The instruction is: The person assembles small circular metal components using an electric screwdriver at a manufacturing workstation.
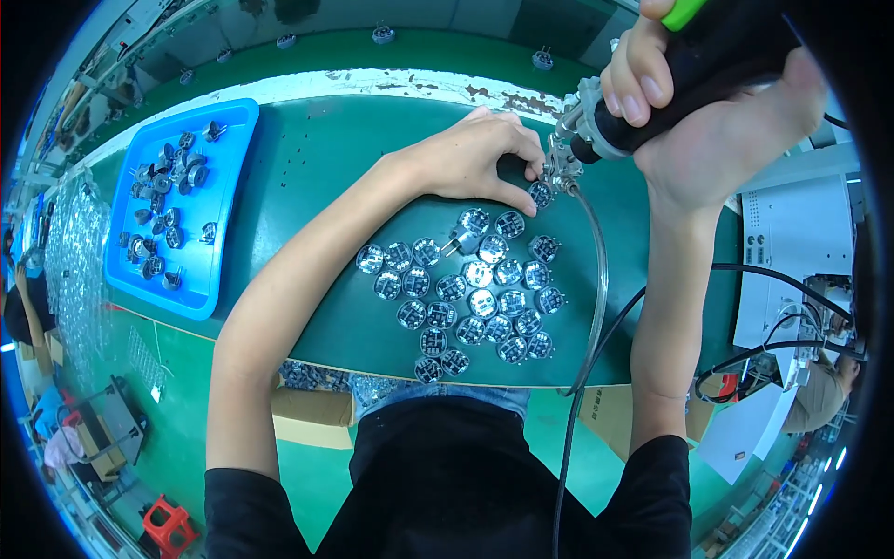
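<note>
My left hand [475, 156] reaches across the green table, thumb and fingers closed round a small round circuit-board part [540, 194]. Directly over that part sits the metal nozzle [562, 160] of a black powered screwdriver [717, 61] with a green patch. My right hand [698, 154] is wrapped round the screwdriver's body, which tilts from the upper right. From the nozzle a clear tube [601, 270] hangs toward me. Several similar round parts [483, 303] lie face up in a loose group between my arms. One part [461, 240] lies on its side, pins showing.
A blue tray [250, 149] of dark round parts stands at the left. Black cables [643, 296] cross the table's right side near a white machine [796, 252]. Beyond a chipped white ledge [372, 84], more parts sit on a green strip. Cardboard boxes [312, 419] are below the near edge.
</note>
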Motion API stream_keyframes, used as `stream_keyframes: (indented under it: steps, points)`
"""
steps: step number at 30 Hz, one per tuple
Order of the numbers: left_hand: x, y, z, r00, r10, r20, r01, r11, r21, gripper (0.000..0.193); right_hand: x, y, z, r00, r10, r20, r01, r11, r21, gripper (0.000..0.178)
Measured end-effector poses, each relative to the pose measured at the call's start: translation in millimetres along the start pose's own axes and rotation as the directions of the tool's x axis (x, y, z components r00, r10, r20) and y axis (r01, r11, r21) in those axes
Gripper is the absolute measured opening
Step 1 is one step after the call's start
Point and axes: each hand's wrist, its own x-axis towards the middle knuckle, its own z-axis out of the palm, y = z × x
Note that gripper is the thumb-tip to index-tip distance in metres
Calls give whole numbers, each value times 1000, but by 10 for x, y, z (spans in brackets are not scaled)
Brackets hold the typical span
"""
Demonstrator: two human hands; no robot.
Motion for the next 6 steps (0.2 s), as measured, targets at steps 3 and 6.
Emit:
stream_keyframes:
  steps: [3,6]
  points:
    - [-13,0,4,1000,-25,3,25,999,19,41,-18,-4,27,999,15,-30,-15,1000,-23,96]
    - [6,-12,7,1000,-9,3,9,1000,13,42,-29,-13,30,998,48,-44,-46,998,47,96]
